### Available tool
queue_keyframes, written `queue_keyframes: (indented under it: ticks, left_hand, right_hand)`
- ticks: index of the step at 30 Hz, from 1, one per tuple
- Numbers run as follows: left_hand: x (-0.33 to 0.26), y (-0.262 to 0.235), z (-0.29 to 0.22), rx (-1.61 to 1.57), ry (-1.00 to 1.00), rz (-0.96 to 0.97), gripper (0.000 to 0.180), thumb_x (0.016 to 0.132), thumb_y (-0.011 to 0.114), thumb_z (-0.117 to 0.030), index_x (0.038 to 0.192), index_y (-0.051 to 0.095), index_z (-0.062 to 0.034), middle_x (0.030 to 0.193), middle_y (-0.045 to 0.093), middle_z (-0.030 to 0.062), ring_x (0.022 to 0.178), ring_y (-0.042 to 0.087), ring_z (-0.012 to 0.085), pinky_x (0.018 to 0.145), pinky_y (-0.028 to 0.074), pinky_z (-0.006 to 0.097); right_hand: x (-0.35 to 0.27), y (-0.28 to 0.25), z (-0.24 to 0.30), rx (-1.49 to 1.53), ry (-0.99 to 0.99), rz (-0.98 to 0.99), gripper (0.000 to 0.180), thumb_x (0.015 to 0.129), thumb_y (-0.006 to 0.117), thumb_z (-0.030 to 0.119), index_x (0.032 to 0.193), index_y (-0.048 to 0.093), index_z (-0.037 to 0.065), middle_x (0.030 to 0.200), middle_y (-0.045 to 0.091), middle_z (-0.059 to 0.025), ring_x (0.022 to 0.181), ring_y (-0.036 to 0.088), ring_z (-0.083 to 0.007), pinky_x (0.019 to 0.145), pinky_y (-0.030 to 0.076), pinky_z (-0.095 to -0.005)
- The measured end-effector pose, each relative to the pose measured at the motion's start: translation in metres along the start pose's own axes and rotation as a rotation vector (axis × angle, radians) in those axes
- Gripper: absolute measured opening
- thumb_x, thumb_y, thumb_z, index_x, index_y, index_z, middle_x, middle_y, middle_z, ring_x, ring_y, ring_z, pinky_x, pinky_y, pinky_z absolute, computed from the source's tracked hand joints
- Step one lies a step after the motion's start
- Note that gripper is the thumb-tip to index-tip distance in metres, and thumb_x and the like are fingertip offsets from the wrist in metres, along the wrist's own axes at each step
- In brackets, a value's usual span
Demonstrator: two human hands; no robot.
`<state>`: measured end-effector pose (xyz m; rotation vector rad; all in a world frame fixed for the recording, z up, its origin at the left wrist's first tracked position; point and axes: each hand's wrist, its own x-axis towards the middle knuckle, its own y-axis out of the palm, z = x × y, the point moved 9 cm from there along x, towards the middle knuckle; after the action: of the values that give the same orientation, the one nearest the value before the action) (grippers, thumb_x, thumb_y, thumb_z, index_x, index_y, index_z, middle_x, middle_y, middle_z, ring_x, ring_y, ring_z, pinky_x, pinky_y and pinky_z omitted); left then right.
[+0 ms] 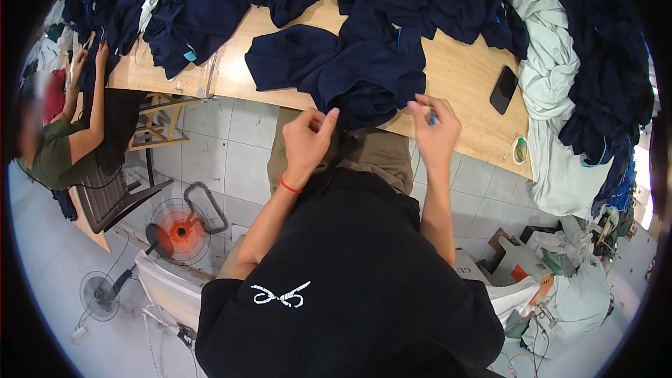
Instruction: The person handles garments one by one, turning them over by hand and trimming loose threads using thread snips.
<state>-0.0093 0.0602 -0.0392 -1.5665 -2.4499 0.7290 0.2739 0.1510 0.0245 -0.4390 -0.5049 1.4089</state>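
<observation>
A navy garment (pixel 367 73) lies bunched at the table's near edge, its front part hanging over my lap. My left hand (pixel 308 141), with a red band at the wrist, is closed at the garment's left front edge, thumb and forefinger pinched against the cloth. Right of the garment, my right hand (pixel 437 129) is held up with thumb and fingertips drawn together. A small blue object (pixel 432 119) shows among its fingers; most of it is hidden, so its kind cannot be made out.
More navy garments (pixel 448 0) pile along the table's (pixel 462 91) far side. A phone (pixel 504 89) and a small round container (pixel 520 150) lie right, beside pale cloth (pixel 546 49). At left a co-worker (pixel 70 136) handles dark cloth; fans (pixel 180 231) stand on the floor.
</observation>
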Motion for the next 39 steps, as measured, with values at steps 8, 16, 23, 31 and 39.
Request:
queue_keyframes:
  ticks: [8,16,23,31,39]
  left_hand:
    - [0.006,0.037,-0.003,0.373,0.002,0.131,0.046,0.089,0.073,-0.043,0.071,0.076,-0.0015,0.061,0.068,0.0192,0.063,0.071,0.0411,0.063,0.058,0.049]
    - [0.019,-0.023,-0.028,0.537,0.258,-0.196,0.015,0.081,0.075,-0.018,0.092,0.074,-0.0068,0.087,0.073,0.0126,0.075,0.071,0.0388,0.066,0.057,0.047]
    - [0.028,-0.066,0.018,-0.242,-0.068,-0.286,0.013,0.095,0.074,-0.008,0.107,0.076,-0.0024,0.102,0.078,0.0128,0.081,0.075,0.0260,0.072,0.060,0.036]
    - [0.029,-0.083,0.010,-1.573,-0.559,0.292,0.031,0.105,0.054,-0.020,0.117,0.071,0.0026,0.115,0.079,0.0151,0.103,0.076,0.0305,0.100,0.059,0.047]
    - [0.038,-0.120,-0.001,-1.563,-0.422,0.061,0.025,0.094,0.058,-0.017,0.099,0.070,0.0037,0.100,0.076,0.0196,0.094,0.074,0.0335,0.095,0.059,0.048]
  right_hand:
    - [0.010,0.045,-0.006,-0.167,-0.299,-0.037,0.021,0.092,0.077,0.004,0.113,0.078,0.000,0.097,0.072,-0.0117,0.095,0.069,-0.0313,0.087,0.054,-0.0388]
    - [-0.001,0.000,-0.021,0.905,0.485,0.114,0.018,0.104,0.062,0.003,0.122,0.068,0.001,0.090,0.058,0.0036,0.067,0.045,-0.0026,0.048,0.029,-0.0201]
    - [0.014,-0.035,-0.020,1.112,0.521,0.040,0.025,0.104,0.063,0.008,0.127,0.064,-0.003,0.094,0.071,-0.0051,0.081,0.070,-0.0112,0.059,0.052,-0.0238]
    - [0.027,-0.047,-0.029,1.379,0.626,0.156,0.034,0.100,0.064,0.008,0.133,0.068,0.001,0.118,0.076,-0.0122,0.104,0.076,-0.0289,0.098,0.060,-0.0481]
    - [0.024,-0.078,-0.007,1.307,0.602,-0.040,0.028,0.102,0.064,0.006,0.130,0.066,0.001,0.092,0.072,-0.0032,0.091,0.076,-0.0219,0.087,0.062,-0.0409]
